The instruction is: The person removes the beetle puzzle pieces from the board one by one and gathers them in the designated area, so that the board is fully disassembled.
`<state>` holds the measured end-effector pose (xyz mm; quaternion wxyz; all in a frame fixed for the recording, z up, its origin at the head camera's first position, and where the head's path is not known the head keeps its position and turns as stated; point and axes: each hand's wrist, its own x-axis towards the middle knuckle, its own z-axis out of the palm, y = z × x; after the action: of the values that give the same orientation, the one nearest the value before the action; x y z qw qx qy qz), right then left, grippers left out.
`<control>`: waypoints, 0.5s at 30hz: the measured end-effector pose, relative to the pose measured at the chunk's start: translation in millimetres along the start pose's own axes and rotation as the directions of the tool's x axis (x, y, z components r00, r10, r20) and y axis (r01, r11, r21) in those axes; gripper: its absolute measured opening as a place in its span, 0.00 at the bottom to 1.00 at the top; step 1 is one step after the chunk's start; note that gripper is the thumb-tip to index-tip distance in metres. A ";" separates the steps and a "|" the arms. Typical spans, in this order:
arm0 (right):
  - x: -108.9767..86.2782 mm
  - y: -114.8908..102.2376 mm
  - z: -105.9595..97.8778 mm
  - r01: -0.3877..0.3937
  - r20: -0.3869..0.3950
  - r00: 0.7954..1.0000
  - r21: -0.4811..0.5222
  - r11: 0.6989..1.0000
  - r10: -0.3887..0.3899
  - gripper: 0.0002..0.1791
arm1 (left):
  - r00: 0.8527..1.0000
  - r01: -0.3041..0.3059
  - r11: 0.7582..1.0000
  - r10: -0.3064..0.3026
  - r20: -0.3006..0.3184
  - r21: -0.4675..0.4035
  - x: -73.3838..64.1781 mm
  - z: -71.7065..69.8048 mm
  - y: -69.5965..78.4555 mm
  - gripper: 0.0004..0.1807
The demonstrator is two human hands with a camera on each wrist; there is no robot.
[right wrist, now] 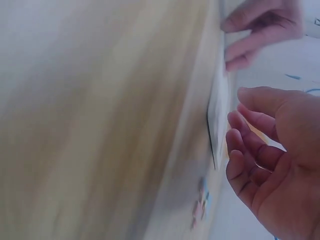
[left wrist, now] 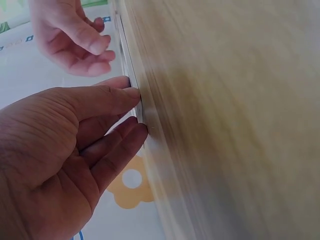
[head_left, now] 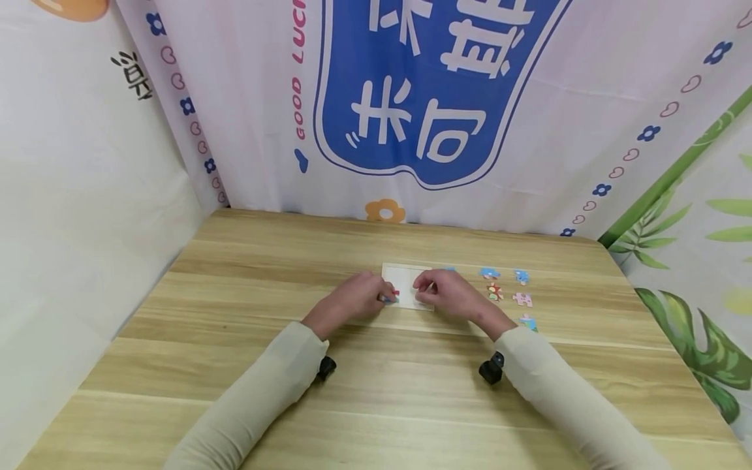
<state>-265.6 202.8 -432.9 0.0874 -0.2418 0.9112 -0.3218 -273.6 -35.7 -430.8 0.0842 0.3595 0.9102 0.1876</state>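
A shallow white puzzle tray [head_left: 409,277] lies flat on the wooden table between the two hands. My left hand [head_left: 363,295] is at its near left corner, thumb and fingers curled at a small blue and red puzzle piece [head_left: 388,300], mostly hidden by the fingertips. In the left wrist view, the left hand's fingertips [left wrist: 132,95] are right at the table surface and the tray's thin edge. My right hand [head_left: 449,294] hovers over the tray's right side, fingers loosely bent with nothing between them; the right wrist view shows this hand [right wrist: 270,150] beside the tray [right wrist: 217,115].
Several loose jigsaw pieces lie right of the tray, among them a blue one [head_left: 489,273], a pink one [head_left: 523,299], a red one [head_left: 495,292] and a blue-green one [head_left: 529,322] near the right forearm. A printed curtain [head_left: 264,130] hangs behind the table's far edge.
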 end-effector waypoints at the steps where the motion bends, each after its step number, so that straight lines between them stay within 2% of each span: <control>1: 1.4 -0.3 2.0 -0.004 0.008 1.000 0.009 1.000 0.004 0.07 | 1.000 -0.001 1.000 0.001 0.001 -0.002 0.2 -0.1 0.0 0.12; 8: 4.1 -0.6 9.3 0.045 0.007 0.999 0.002 0.999 -0.045 0.08 | 1.000 0.012 1.000 -0.012 0.006 -0.009 0.8 0.0 -1.9 0.11; 15: 4.4 0.5 10.0 0.018 0.010 1.000 0.018 1.000 -0.018 0.07 | 0.996 0.087 0.996 -0.088 -0.011 -0.032 1.1 1.0 -2.5 0.11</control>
<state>-266.5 195.5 -441.1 0.0914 -0.2509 0.9056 -0.3294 -275.7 -36.4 -432.7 0.0922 0.3168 0.9225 0.2001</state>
